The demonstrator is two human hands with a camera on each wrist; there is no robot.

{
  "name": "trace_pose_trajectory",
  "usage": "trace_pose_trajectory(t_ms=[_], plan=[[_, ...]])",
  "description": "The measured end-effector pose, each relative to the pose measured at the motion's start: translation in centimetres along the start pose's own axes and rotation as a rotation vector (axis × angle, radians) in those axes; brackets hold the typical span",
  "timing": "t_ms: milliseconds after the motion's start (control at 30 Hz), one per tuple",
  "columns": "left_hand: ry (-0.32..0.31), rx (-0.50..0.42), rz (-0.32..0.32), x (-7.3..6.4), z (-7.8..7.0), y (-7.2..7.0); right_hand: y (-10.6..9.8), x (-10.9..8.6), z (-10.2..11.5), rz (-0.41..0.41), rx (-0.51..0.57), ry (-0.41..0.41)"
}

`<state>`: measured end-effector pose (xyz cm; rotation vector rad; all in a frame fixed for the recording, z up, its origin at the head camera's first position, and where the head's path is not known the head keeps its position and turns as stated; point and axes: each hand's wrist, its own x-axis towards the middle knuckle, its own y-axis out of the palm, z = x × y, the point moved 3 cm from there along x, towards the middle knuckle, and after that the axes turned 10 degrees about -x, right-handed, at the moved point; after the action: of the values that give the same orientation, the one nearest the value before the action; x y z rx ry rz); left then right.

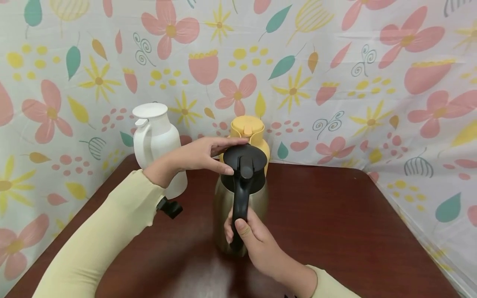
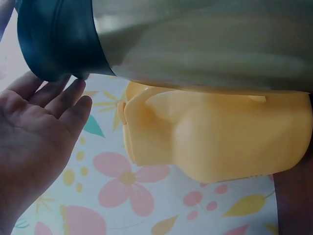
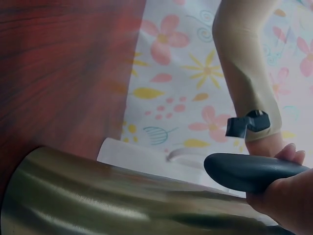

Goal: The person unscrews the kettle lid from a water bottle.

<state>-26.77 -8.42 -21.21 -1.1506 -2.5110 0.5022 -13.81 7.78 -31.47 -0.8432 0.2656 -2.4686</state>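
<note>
My right hand (image 1: pixel 258 243) grips the steel jug (image 1: pixel 222 209); left hand (image 1: pixel 195 155) straight-fingered. Yellow jug (image 1: pixel 246 123), twelve o'clock; white jug (image 1: pixel 164 136), ten; table (image 1: pixel 328 215) beneath.

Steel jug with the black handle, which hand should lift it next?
Probably the right: the right hand is curled around the black handle. The left hand merely touches the black top, which looks better suited to steadying.

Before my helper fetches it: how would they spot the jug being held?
On the brown table, find the front jug, gripped by the right hand. Its metallic body and black lid set it apart from the white jug and yellow jug.
</note>
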Motion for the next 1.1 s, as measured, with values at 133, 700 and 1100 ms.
trace_pose_trajectory(t_ms=[133,700,1100], plan=[[-0.021,-0.006,-0.006,0.33,0.31,-0.1,0.06,-0.02,-0.04,-0.011,-0.011,-0.026],[-0.038,-0.032,-0.061,0.52,0.31,0.26,0.28,-0.17,0.03,-0.045,-0.005,-0.001],[-0.064,0.014,-0.139,0.25,0.83,0.67,0.47,-0.16,-0.08,-0.062,-0.007,0.031]])
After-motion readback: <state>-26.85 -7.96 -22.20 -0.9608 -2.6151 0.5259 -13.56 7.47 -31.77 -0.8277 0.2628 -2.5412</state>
